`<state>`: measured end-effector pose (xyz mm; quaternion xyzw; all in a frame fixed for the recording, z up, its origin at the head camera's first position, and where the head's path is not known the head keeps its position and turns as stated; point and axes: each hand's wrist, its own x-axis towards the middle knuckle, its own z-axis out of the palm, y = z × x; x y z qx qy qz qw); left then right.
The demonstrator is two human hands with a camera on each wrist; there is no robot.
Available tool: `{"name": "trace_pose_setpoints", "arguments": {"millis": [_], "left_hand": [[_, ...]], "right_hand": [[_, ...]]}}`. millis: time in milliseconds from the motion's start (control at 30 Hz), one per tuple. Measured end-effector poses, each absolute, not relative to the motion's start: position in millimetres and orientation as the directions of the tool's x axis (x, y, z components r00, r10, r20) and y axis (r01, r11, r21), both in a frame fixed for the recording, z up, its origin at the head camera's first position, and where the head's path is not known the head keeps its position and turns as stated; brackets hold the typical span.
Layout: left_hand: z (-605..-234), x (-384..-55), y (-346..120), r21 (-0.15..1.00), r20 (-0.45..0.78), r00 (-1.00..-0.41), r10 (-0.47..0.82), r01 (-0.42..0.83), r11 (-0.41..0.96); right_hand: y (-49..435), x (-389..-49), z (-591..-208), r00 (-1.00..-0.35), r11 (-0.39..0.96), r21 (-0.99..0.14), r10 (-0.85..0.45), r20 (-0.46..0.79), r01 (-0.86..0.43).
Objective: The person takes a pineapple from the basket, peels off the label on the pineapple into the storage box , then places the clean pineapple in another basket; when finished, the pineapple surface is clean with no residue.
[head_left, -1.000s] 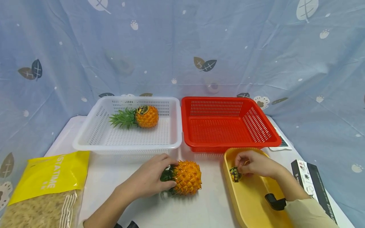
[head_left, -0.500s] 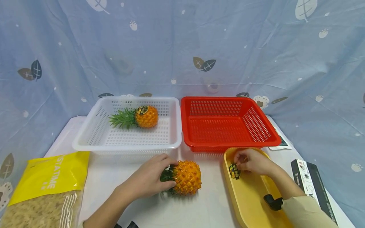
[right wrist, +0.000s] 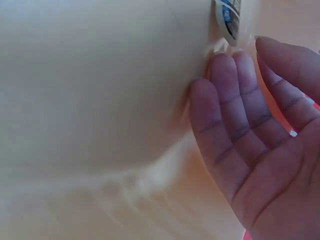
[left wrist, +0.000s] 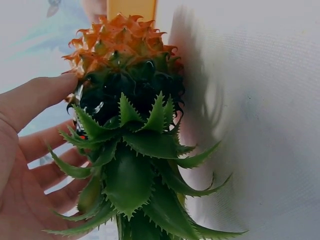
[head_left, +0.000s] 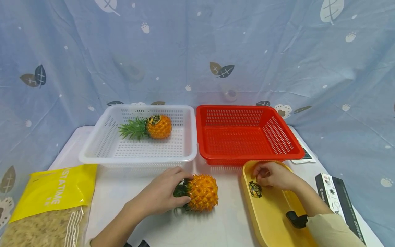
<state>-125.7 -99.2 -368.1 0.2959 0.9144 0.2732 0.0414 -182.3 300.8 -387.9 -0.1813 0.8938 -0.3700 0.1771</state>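
My left hand (head_left: pixel 162 192) grips an orange pineapple (head_left: pixel 202 192) lying on its side on the white table, thumb and fingers around its leafy end. In the left wrist view its green spiky crown (left wrist: pixel 130 175) points toward the camera. My right hand (head_left: pixel 274 176) is inside the far end of a yellow tray (head_left: pixel 276 212), fingers loosely bent. A black and yellow sticker (head_left: pixel 255 189) lies in the tray beside the fingertips. In the right wrist view the sticker (right wrist: pixel 229 20) shows just beyond the fingertips, with no finger closed on it.
A white basket (head_left: pixel 139 160) holding another pineapple (head_left: pixel 158 126) with a similar sticker stands behind. Beside it is a red basket (head_left: pixel 247 157). A yellow-topped bag (head_left: pixel 55 188) lies at left; a black and white box (head_left: pixel 339 202) lies right of the tray.
My right fingers have drawn slightly away from the sticker, which has turned and shifted a little in the tray. The left hand and its pineapple have stayed still.
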Motion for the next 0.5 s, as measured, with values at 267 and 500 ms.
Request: {"name": "trace_pose_setpoints", "arguments": {"millis": [267,500], "left_hand": [[-367.6,-126.0,-98.8,0.534,0.075,-0.824,0.562,0.509,0.675],[-367.9,-126.3,-99.8,0.536,0.081,-0.826,0.558,0.508,0.674]], "right_hand": [[303.5,-177.8,-372.4,-0.832,0.621,-0.761,-0.513,-0.211,-0.189],[295.4,-172.0,-347.6,-0.807,0.609,-0.759,-0.555,-0.203,-0.229]]}}
